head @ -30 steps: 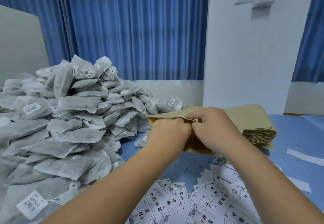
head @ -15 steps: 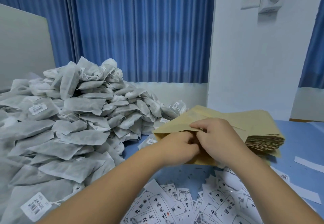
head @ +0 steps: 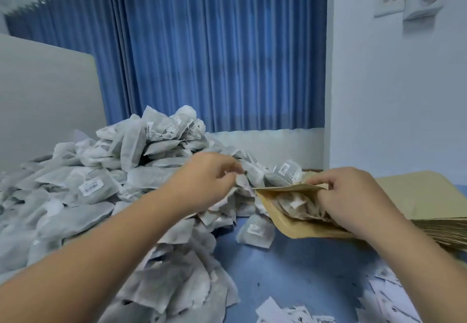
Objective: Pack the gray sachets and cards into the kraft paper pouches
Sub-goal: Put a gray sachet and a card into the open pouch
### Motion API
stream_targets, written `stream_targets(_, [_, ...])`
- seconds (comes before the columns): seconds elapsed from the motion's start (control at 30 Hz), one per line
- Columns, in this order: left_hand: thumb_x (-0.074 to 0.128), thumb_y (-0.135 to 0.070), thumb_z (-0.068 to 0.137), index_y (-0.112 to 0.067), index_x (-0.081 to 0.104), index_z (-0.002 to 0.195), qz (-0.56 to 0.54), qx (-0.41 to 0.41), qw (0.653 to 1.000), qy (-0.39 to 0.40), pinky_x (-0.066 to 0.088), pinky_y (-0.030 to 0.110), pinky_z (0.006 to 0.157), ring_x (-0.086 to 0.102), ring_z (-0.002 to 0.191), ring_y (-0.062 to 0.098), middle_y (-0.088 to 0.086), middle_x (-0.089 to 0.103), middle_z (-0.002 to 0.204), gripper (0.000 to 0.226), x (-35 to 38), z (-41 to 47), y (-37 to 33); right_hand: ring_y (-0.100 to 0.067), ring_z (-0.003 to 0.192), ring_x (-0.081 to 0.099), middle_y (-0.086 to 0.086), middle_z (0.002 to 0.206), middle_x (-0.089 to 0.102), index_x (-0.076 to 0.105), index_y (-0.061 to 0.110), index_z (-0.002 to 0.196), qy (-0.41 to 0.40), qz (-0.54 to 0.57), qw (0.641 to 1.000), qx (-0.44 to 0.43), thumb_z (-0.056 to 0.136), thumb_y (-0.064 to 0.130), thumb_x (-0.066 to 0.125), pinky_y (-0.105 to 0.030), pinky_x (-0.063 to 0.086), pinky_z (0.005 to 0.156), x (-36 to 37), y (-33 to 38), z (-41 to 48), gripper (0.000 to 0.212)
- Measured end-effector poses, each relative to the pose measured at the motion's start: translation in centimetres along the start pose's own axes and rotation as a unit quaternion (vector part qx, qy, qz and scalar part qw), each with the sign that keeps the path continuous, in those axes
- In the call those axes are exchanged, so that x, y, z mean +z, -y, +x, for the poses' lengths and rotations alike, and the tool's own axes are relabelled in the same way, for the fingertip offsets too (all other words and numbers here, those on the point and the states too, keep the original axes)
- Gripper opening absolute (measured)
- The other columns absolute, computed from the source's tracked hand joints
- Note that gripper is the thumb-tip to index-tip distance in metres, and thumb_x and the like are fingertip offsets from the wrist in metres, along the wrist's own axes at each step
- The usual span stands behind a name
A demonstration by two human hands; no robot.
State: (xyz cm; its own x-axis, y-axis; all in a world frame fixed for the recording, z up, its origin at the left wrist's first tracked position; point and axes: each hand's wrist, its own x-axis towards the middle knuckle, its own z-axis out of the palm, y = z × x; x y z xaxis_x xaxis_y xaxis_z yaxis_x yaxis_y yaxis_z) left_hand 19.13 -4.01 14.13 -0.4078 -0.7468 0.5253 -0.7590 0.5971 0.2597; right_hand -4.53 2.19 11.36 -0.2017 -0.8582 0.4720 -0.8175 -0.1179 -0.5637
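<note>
Both hands are busy. The left hand [head: 207,179] pinches a gray sachet [head: 249,176] with curled fingers, and the right hand [head: 353,196] grips the upper lip of a kraft paper pouch [head: 298,231] and holds its mouth agape.

Left of and behind the left hand is the heap of sachets [head: 141,150], soft, crinkled, pillow-like mesh bags, some with white barcode labels. Under and to the right of the right hand lies the stack of flat pouches [head: 429,196], matte tan paper with crisp edges. The open pouch between the hands already shows crumpled sachets inside.

This looks like the filling step. Next, the pinched sachet has to go across into the mouth without snagging the lip.

Thin printed cards [head: 300,315] lie scattered on the blue counter [head: 290,272] below the right hand. A lone sachet [head: 255,230] lies just below the pouch.
</note>
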Motion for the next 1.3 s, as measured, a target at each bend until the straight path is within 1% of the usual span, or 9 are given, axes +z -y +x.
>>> stream_targets(0.17, [0.051, -0.02, 0.09, -0.026, 0.068, 0.113, 0.176, -0.074, 0.98, -0.059, 0.047, 0.035, 0.088, 0.057, 0.107, 0.019, -0.003, 0.064, 0.115, 0.028, -3.2, 3.0, 6.4, -0.014, 0.069, 0.058, 0.015, 0.065, 0.058, 0.062, 0.045, 0.065, -0.019, 0.035, 0.999, 0.011, 0.074, 0.007, 0.052, -0.026, 0.042, 0.056, 2.4, 3.0, 2.7, 0.041])
stream_targets(0.43, [0.057, -0.03, 0.09, -0.02, 0.055, 0.125, 0.334, -0.047, 0.929, -0.153, 0.039, 0.038, 0.084, 0.052, 0.107, 0.028, 0.005, 0.052, 0.123, 0.036, -4.9, 8.0, 9.7, -0.008, 0.068, 0.058, 0.016, 0.075, 0.062, 0.06, 0.05, 0.068, 0.004, 0.038, 0.999, 0.038, 0.075, 0.009, 0.053, -0.031, 0.051, 0.065, 5.5, 2.2, 3.4, 0.042])
stream_targets(0.57, [0.053, -0.043, 0.091, -0.022, 0.048, 0.128, 0.383, -0.086, 0.916, -0.088, 0.037, 0.039, 0.086, 0.049, 0.109, 0.028, 0.005, 0.044, 0.126, 0.043, -4.0, 12.0, 9.9, -0.009, 0.06, 0.057, 0.012, 0.063, 0.057, 0.058, 0.052, 0.065, -0.001, 0.03, 0.998, 0.058, 0.075, 0.01, 0.056, -0.027, 0.04, 0.052, 5.3, 1.0, 3.7, 0.043])
stream_targets(0.7, [0.049, -0.054, 0.088, -0.032, 0.044, 0.131, 0.405, -0.156, 0.901, 0.012, 0.035, 0.047, 0.088, 0.045, 0.113, 0.031, 0.005, 0.037, 0.132, 0.049, -2.2, 14.9, 10.4, -0.007, 0.066, 0.055, 0.014, 0.068, 0.055, 0.057, 0.052, 0.067, 0.017, 0.009, 0.998, 0.061, 0.075, 0.015, 0.057, -0.024, 0.037, 0.053, 5.9, 0.4, 4.0, 0.038])
stream_targets(0.9, [0.043, -0.042, 0.088, -0.025, 0.042, 0.133, 0.429, -0.266, 0.863, 0.031, 0.031, 0.052, 0.077, 0.047, 0.117, 0.038, 0.008, 0.04, 0.133, 0.048, -0.2, 16.7, 11.2, -0.01, 0.071, 0.057, 0.015, 0.072, 0.057, 0.06, 0.052, 0.072, 0.021, 0.009, 0.998, 0.055, 0.075, 0.018, 0.057, -0.025, 0.041, 0.057, 6.1, -0.4, 4.5, 0.034])
stream_targets(1.03, [0.042, -0.052, 0.088, -0.025, 0.037, 0.14, 0.469, -0.331, 0.819, 0.028, 0.02, 0.075, 0.097, 0.034, 0.129, 0.052, 0.016, 0.029, 0.148, 0.059, -0.7, 17.2, 11.4, -0.008, 0.071, 0.055, 0.016, 0.068, 0.054, 0.059, 0.052, 0.07, 0.017, 0.008, 0.999, 0.045, 0.075, 0.018, 0.057, -0.024, 0.039, 0.056, 6.0, -0.6, 4.6, 0.035])
stream_targets(1.1, [0.04, -0.052, 0.091, -0.023, 0.034, 0.143, 0.428, -0.34, 0.837, 0.03, 0.016, 0.076, 0.1, 0.03, 0.131, 0.054, 0.015, 0.025, 0.151, 0.059, -0.9, 17.1, 11.8, -0.008, 0.073, 0.056, 0.016, 0.069, 0.054, 0.059, 0.052, 0.071, 0.016, 0.004, 0.999, 0.043, 0.076, 0.018, 0.058, -0.024, 0.039, 0.057, 6.0, -0.6, 4.6, 0.035])
stream_targets(1.17, [0.042, -0.045, 0.094, -0.023, 0.037, 0.139, 0.382, -0.322, 0.865, 0.046, 0.025, 0.07, 0.102, 0.036, 0.128, 0.047, 0.012, 0.031, 0.146, 0.05, -1.1, 16.7, 12.2, -0.007, 0.073, 0.055, 0.017, 0.069, 0.054, 0.062, 0.051, 0.075, 0.016, 0.003, 0.999, 0.043, 0.076, 0.018, 0.057, -0.023, 0.039, 0.057, 6.0, -0.5, 4.6, 0.034])
stream_targets(1.3, [0.047, -0.033, 0.095, -0.023, 0.048, 0.126, 0.382, -0.227, 0.896, 0.015, 0.04, 0.05, 0.089, 0.051, 0.11, 0.035, 0.007, 0.045, 0.123, 0.033, -1.2, 15.5, 13.4, -0.005, 0.066, 0.053, 0.015, 0.066, 0.054, 0.067, 0.049, 0.083, 0.018, -0.004, 0.999, 0.047, 0.077, 0.017, 0.057, -0.023, 0.035, 0.052, 5.9, -0.4, 4.5, 0.034])
